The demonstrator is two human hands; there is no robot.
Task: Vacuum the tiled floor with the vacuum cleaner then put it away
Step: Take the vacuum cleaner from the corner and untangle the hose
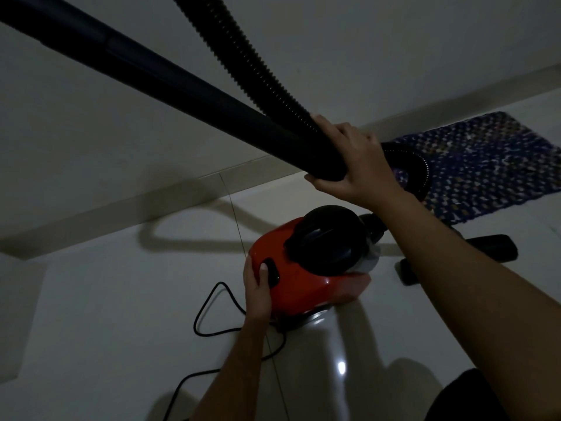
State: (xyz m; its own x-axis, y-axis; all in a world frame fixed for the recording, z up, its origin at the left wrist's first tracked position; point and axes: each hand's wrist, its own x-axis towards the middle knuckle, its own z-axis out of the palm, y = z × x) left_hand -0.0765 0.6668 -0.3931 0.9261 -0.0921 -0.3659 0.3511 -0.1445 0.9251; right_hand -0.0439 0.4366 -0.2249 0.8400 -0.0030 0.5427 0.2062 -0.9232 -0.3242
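From the head camera, the red vacuum cleaner [306,268] sits on the tiled floor [106,314] near the wall. It looks hard, smooth and maybe heavy. The left hand [258,287] rests on its side, fingers curled by the black button. The right hand [355,159] is wrapped tight around the stiff tube [170,77] and bendy hose [243,53]. I see no bins or boxes.

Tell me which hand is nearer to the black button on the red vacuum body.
Left. The left hand rests on the red vacuum body, thumb on the black button. The right hand is up above it, gripping the black wand and ribbed hose together.
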